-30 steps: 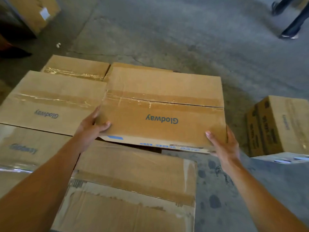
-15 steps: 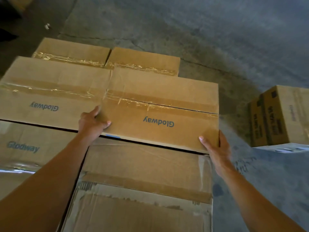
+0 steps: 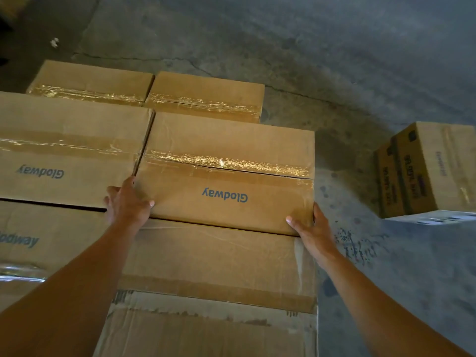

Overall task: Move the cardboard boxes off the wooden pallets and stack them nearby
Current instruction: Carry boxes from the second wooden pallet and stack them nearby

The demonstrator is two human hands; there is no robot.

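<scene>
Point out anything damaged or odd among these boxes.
The nearest brown cardboard box, at the bottom of the view, has the outer layer of its top torn away in a ragged strip along the near edge. Dark splatter marks stain the grey concrete floor just to its right.

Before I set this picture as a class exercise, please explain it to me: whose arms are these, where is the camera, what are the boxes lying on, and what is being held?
No machine here: a person works bare-handed. The single picture comes from a camera worn on their head, looking forward and down, so both arms reach in from below. The left hand and right hand grip the near corners of a taped Glodway cardboard box, thumbs on top. Beside it lies a second Glodway box, two plain taped boxes lie behind, and a torn box is nearest the camera. What is under them is hidden. To the right, apart across the concrete floor, stands another printed box.
</scene>
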